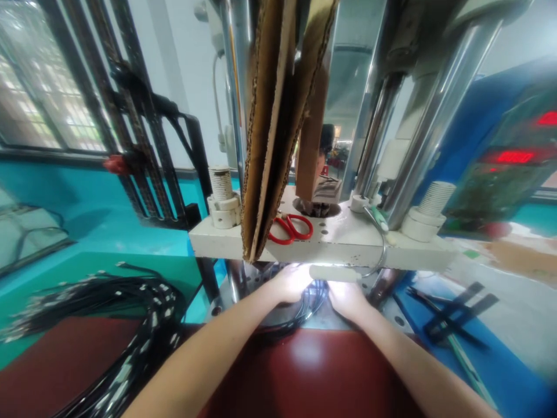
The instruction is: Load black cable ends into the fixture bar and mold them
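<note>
Both my arms reach under the white machine plate (365, 252), into a brightly lit gap. My left hand (292, 283) is on the left of the gap and my right hand (347, 295) on the right. Glare and the plate hide the fingers of both. Thin dark cables (310, 305) run between the hands and curve down to the left, over the metal base. Whether either hand grips them cannot be made out. Just above my hands, a pale bar-shaped lamp (335, 273) hangs at the plate's front edge.
Red-handled scissors (290, 228) and folded cardboard (272, 133) rest on the plate. A large bundle of black cables (150, 313) lies at left over a dark red surface (313, 371). On the blue surface at right are black strips (456, 316) and a pale green tool (467, 366).
</note>
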{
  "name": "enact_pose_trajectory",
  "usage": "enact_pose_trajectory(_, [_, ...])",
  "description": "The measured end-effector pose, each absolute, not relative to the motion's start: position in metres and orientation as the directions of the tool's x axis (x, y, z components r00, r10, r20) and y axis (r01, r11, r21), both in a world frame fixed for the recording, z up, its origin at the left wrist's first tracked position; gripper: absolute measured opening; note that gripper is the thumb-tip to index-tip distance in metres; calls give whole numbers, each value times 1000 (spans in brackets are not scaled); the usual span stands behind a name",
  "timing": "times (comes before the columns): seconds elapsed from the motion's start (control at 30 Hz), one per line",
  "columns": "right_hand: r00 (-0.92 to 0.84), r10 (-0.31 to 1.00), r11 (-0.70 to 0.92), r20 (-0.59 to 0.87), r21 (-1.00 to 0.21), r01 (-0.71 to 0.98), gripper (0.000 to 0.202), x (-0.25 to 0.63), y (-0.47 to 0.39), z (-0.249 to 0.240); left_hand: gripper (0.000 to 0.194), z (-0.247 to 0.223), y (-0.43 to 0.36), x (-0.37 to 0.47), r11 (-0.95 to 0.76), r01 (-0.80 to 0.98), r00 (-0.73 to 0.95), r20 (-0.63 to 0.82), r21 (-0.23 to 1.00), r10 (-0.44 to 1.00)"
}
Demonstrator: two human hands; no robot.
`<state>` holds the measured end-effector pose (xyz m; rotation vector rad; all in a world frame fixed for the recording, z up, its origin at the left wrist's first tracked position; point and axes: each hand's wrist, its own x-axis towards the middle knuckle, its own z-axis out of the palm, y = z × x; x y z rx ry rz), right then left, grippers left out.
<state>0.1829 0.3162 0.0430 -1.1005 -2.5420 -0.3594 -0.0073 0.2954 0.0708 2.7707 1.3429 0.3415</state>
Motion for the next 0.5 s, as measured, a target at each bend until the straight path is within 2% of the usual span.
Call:
enact_pose_trajectory(0.13, [-653,660,668,372,109,737,28,180,316,48,47,64,296,-9,-642,762,613,225,81,757])
enact_pose_trajectory(0.27, [-667,663,672,340,122,731,28,179,315,49,42,64,296,-9,-614,782,593,180,104,785])
enact_pose_trajectory(0.5, [-665,688,662,291,125,739,20,178,319,49,46,58,304,-11,-501,852,494,82,153,866])
